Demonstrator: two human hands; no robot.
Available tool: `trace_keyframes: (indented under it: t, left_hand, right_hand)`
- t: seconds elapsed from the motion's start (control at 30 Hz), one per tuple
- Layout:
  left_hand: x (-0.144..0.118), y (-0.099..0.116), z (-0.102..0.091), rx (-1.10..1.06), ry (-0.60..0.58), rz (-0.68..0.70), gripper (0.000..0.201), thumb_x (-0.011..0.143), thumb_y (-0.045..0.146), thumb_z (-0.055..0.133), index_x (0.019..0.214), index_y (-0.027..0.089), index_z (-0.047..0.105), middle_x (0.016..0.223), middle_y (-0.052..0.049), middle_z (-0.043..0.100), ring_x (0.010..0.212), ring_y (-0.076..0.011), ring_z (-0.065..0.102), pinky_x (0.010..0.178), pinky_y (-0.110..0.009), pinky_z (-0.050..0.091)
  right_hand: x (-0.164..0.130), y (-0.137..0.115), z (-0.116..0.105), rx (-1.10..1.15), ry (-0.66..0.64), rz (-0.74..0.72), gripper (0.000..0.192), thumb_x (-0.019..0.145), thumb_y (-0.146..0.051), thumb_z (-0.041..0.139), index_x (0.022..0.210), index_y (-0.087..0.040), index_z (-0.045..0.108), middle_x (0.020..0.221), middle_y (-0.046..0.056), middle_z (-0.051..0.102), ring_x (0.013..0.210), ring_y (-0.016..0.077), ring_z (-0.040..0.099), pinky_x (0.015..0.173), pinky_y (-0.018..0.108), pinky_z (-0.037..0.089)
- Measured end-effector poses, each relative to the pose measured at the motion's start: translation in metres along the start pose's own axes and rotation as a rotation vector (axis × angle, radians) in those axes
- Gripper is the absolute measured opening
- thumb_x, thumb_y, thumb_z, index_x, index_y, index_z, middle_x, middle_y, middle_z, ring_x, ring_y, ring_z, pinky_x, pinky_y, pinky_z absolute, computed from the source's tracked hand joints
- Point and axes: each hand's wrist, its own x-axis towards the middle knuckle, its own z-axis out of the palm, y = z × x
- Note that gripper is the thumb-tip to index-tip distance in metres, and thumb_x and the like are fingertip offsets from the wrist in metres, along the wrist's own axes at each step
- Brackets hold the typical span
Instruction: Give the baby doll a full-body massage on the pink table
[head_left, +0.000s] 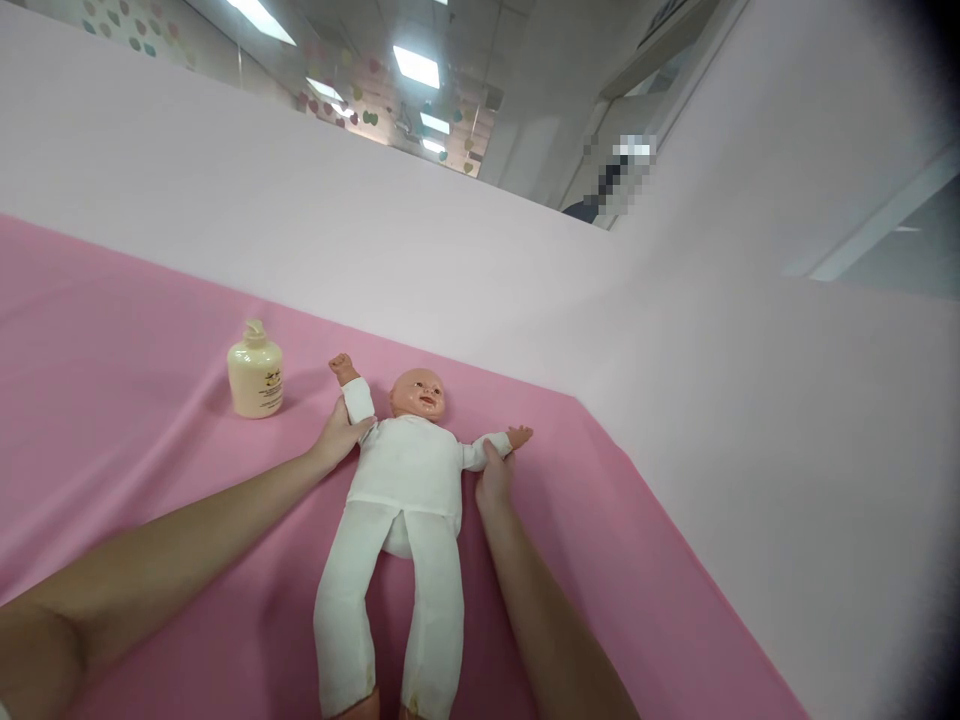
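A baby doll (411,465) with a white cloth body lies on its back on the pink sheet (172,480), head away from me. My left hand (341,435) is closed round the doll's upper arm on the left, which is raised beside the head. On the other side, my right hand (495,475) grips the doll's outstretched forearm, thumb on top, just short of its small plastic hand. The doll's feet run out of the picture at the bottom.
A cream pump bottle (256,375) stands on the sheet left of the doll. White walls (480,270) rise behind and to the right. Above the back wall, a window (390,90) shows ceiling lights, with a blurred-out person at its right end.
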Motion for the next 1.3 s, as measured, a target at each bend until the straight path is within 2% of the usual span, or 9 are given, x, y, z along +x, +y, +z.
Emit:
trace_keyframes:
  t: [0.1,0.27,0.43,0.53,0.67,0.8,0.93,1.03,1.3]
  left_hand:
    - [0.005,-0.006,-0.004,0.074,0.045,0.061,0.049,0.072,0.029,0.066,0.114,0.021,0.043,0.101,-0.004,0.059,0.098,-0.0232,0.059,0.086,-0.039,0.05]
    - [0.003,0.0,-0.005,0.17,-0.009,0.197,0.056,0.075,0.021,0.059,0.128,0.023,0.04,0.116,-0.007,0.058,0.105,-0.0236,0.058,0.092,-0.04,0.048]
    - [-0.005,0.01,-0.001,0.326,-0.117,0.337,0.062,0.081,0.02,0.052,0.141,0.019,0.038,0.132,-0.012,0.054,0.123,-0.0271,0.05,0.105,-0.044,0.04]
    - [-0.009,0.013,0.0,0.512,-0.245,0.367,0.066,0.075,0.007,0.044,0.14,0.02,0.047,0.13,-0.011,0.058,0.122,-0.0274,0.051,0.106,-0.045,0.04]
    - [-0.01,0.013,0.001,0.712,-0.332,0.339,0.076,0.067,0.0,0.04,0.138,0.025,0.054,0.123,-0.009,0.062,0.115,-0.0272,0.054,0.1,-0.044,0.044]
    - [-0.008,0.012,0.0,0.715,-0.325,0.349,0.072,0.067,0.0,0.042,0.133,0.023,0.058,0.121,-0.01,0.064,0.114,-0.0279,0.055,0.101,-0.044,0.043]
    - [-0.009,0.013,0.0,0.518,-0.309,0.347,0.06,0.074,0.008,0.048,0.132,0.022,0.056,0.127,-0.008,0.062,0.118,-0.0274,0.055,0.104,-0.043,0.042]
    - [-0.009,0.013,0.0,0.369,-0.239,0.252,0.05,0.08,0.023,0.055,0.13,0.02,0.05,0.123,-0.008,0.062,0.111,-0.0267,0.059,0.098,-0.042,0.046]
    - [0.0,0.002,0.0,-0.041,0.015,0.02,0.051,0.078,0.042,0.068,0.116,0.022,0.04,0.102,-0.004,0.054,0.096,-0.0206,0.058,0.084,-0.036,0.051]
  right_hand:
    - [0.0,-0.008,-0.005,-0.032,0.04,-0.037,0.085,0.077,-0.038,0.051,0.151,-0.027,0.011,0.159,0.007,0.022,0.142,0.0196,0.035,0.111,0.038,0.042]
    - [-0.005,-0.025,-0.005,-0.14,0.03,-0.154,0.079,0.08,-0.034,0.045,0.152,-0.023,0.016,0.16,0.006,0.02,0.146,0.0183,0.027,0.118,0.038,0.03]
    - [-0.014,-0.032,-0.001,-0.169,-0.066,-0.232,0.065,0.083,-0.031,0.044,0.146,-0.021,0.034,0.147,0.01,0.044,0.132,0.0193,0.046,0.11,0.036,0.038]
    - [-0.017,-0.03,0.0,-0.266,-0.196,-0.3,0.054,0.081,-0.023,0.042,0.134,-0.019,0.05,0.129,0.009,0.057,0.121,0.0189,0.053,0.107,0.036,0.041]
    - [-0.018,-0.027,0.003,-0.505,-0.48,-0.458,0.057,0.067,-0.008,0.037,0.116,-0.021,0.065,0.121,0.006,0.061,0.119,0.0179,0.052,0.111,0.034,0.038]
    - [-0.017,-0.024,0.003,-0.551,-0.543,-0.504,0.06,0.062,-0.005,0.037,0.112,-0.02,0.066,0.119,0.006,0.06,0.117,0.0188,0.052,0.111,0.035,0.038]
    - [-0.018,-0.021,0.003,-0.469,-0.509,-0.45,0.054,0.07,-0.009,0.041,0.119,-0.02,0.061,0.124,0.007,0.059,0.12,0.0198,0.051,0.111,0.037,0.037]
    - [-0.019,-0.021,0.004,-0.339,-0.374,-0.287,0.052,0.079,-0.023,0.05,0.132,-0.019,0.049,0.128,0.009,0.058,0.117,0.0214,0.054,0.106,0.039,0.041]
    - [-0.006,-0.017,0.002,-0.195,-0.084,0.096,0.102,0.067,-0.036,0.067,0.151,-0.015,0.014,0.142,0.016,0.046,0.122,0.0265,0.055,0.098,0.038,0.049]
